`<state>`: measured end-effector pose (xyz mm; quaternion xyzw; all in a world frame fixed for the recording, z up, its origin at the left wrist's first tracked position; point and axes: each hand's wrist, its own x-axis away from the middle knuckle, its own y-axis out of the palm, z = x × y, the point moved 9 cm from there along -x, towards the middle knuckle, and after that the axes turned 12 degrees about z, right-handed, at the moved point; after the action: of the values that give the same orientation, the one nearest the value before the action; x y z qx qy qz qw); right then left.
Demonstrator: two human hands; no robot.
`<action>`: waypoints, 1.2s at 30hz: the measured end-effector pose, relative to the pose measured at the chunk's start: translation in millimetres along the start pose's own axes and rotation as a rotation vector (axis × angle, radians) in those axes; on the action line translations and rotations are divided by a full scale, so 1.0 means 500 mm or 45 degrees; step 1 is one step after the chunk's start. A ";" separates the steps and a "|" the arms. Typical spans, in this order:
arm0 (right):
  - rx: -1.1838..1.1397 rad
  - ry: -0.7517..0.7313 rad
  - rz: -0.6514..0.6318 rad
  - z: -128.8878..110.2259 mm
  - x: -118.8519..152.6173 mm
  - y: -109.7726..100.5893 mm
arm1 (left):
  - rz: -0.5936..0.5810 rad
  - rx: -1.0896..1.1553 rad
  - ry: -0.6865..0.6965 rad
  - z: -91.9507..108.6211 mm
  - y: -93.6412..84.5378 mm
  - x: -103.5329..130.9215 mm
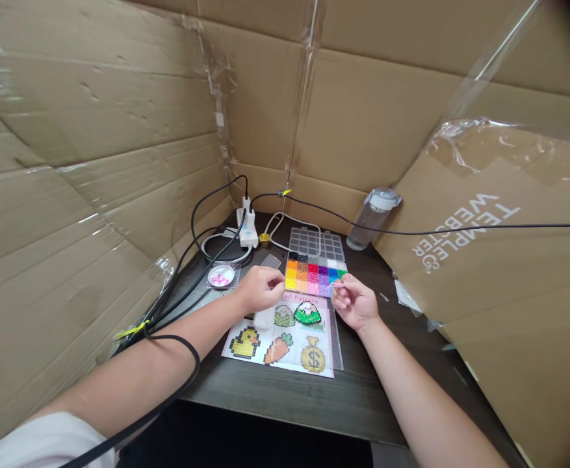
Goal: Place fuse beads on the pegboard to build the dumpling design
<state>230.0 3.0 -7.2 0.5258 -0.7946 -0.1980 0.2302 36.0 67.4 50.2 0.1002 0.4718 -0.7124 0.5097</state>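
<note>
My right hand is closed in a pinch around a thin pale-pink tool, whose tip points left beside the bead box. My left hand hovers above the upper left of the bead pattern sheet, its fingers curled and pressed together; whatever they may hold is hidden. Below it lies a whitish, see-through piece. A green and white bead piece rests on the sheet, near printed duck, carrot and money bag pictures. A clear pegboard shows along the sheet's right edge.
A white dish of pink beads stands at the left. Behind are a power strip, a small yellow cup and a water bottle. A black cable crosses my left forearm. Cardboard walls surround the table.
</note>
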 end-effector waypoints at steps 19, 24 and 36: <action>0.072 0.108 -0.020 0.019 0.001 -0.006 | -0.517 -0.244 0.062 -0.003 0.048 0.015; 0.207 0.101 -0.032 0.032 0.028 0.010 | -0.576 -0.284 0.045 0.004 0.055 0.022; 0.256 -0.118 0.089 0.021 0.034 0.018 | -0.555 -0.310 0.034 0.002 0.050 0.016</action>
<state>211.6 -8.5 -8.0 0.5085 -0.8380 -0.1334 0.1460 53.2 60.7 31.7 -0.0567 0.5712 -0.7420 0.3462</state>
